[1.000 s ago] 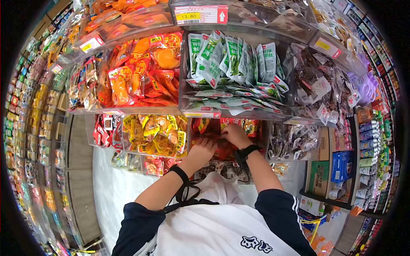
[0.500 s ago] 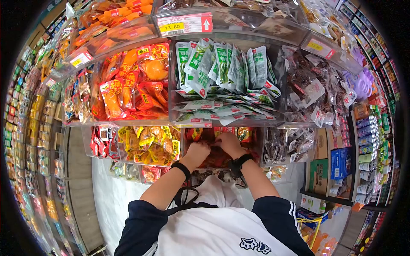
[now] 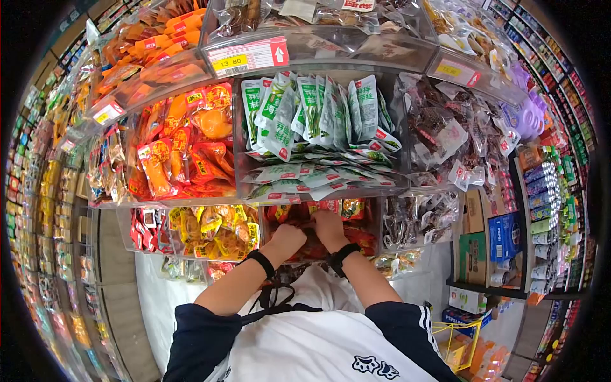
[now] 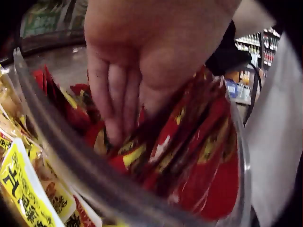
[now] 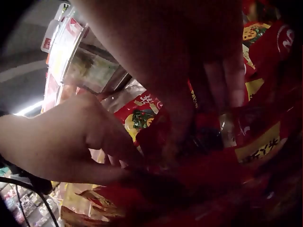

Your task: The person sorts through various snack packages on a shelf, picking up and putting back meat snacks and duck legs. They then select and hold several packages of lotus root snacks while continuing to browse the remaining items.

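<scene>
Both hands reach into a clear bin of red snack packets below the middle shelf. My left hand is at the bin's left half, knuckles up. In the left wrist view its fingers point down among upright packets, with the thumb side against them. Close on its right, my right hand grips packets toward the back of the bin. The right wrist view shows its fingers reaching down behind a dark red packet; the fingertips are hidden.
The bin's clear wall separates it from yellow packets on the left. Dark packets fill the bin on the right. Above, a shelf lip with green-white pouches overhangs the hands. A yellow wire basket stands at lower right.
The left hand has gone from fingers spread over the packets to curled in among them. Both hands have come closer together. The head view has shifted, so shelves sit lower and further left.
</scene>
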Motion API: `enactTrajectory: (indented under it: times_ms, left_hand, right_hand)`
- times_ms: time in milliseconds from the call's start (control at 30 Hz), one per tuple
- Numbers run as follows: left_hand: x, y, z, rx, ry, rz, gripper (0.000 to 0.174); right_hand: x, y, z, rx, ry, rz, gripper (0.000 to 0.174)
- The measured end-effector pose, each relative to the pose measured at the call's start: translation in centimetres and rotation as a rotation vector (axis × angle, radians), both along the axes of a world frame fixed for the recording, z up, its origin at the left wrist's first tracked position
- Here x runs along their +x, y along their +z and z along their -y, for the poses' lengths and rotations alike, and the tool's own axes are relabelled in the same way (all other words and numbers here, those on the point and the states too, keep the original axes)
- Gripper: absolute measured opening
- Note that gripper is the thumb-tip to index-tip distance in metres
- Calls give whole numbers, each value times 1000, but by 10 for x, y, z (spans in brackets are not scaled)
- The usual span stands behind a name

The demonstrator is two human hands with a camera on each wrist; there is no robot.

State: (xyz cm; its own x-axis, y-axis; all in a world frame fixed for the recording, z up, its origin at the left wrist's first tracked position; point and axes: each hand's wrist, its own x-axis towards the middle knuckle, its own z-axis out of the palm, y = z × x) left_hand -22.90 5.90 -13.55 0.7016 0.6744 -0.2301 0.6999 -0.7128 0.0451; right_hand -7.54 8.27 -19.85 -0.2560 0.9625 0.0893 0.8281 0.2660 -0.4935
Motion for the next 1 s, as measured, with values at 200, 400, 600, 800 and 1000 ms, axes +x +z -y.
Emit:
enactTrajectory:
  times_ms: [200,400,600,800,1000]
  left_hand:
    - [8,-11,-7,10,-32,48,8]
    - [0,-4,1,-24,-15,-48,10]
    - [-34,45,34,-199,293,337,19]
    - [-68,75,61,-265,443,556,23]
    - [-77,105,71,-198,517,618,22]
  right_hand:
    - [-3,0,0,-63,-12,14,12]
    - [10,-5,3,-28,186,-66,17]
    - [66,26,-36,236,107,42,27]
    - [83,-12,-44,117,48,329,36]
    - [60,61,-19,148,152,362,28]
